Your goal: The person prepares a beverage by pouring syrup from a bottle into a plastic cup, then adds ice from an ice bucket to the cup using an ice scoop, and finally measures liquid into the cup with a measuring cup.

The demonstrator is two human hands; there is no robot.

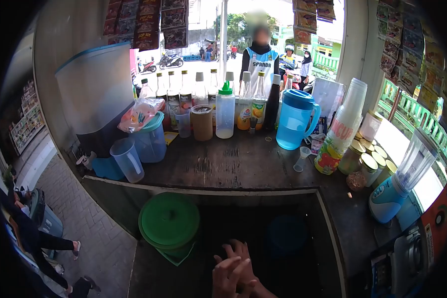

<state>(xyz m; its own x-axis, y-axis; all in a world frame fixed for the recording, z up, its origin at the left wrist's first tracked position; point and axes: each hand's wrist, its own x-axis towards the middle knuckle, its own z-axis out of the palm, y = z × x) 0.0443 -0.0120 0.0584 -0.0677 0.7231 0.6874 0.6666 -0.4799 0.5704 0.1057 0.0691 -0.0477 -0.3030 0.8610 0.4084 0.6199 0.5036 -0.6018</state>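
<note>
My left hand (227, 276) and my right hand (244, 254) are together at the bottom middle, below the counter's front edge. The left hand crosses in front of the right one and touches it, covering part of its palm and fingers. Fingers of both hands are stretched and somewhat apart, and I see nothing held. Nearest to them, on the left, stands a green lidded bucket (170, 221) with its handle hanging down. A dark blue round thing (287, 234) sits in shadow to their right.
On the wooden counter (208, 166) stand several syrup bottles (185, 94), a blue pitcher (292, 121), a squeeze bottle (225, 114), a measuring jug (128, 161), stacked plastic cups (350, 109) and jars. A blender (397, 184) is at right. A person (259, 59) stands outside the window.
</note>
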